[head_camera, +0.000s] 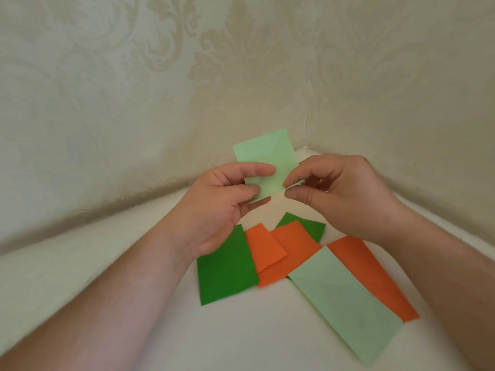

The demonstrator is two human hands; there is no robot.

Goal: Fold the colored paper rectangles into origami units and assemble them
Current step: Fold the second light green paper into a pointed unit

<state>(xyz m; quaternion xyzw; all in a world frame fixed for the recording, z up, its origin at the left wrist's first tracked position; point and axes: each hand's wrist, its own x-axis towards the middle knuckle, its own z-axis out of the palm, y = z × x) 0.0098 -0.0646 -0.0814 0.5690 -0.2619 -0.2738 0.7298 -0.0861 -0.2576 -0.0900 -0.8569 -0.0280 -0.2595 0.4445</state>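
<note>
Cream damask-patterned wallpaper lines the corner behind a pale white tabletop. Raised above it, the left hand pinches the lower left edge of a light green paper rectangle between thumb and fingers, while the right hand pinches its lower right corner; the sheet stands tilted, its top leaning toward the wall. Below the hands, more sheets lie overlapping on the table: a dark green rectangle at left, orange pieces in the middle, a second dark green piece partly beneath them, and a long light green sheet lying over another orange sheet at right
</note>
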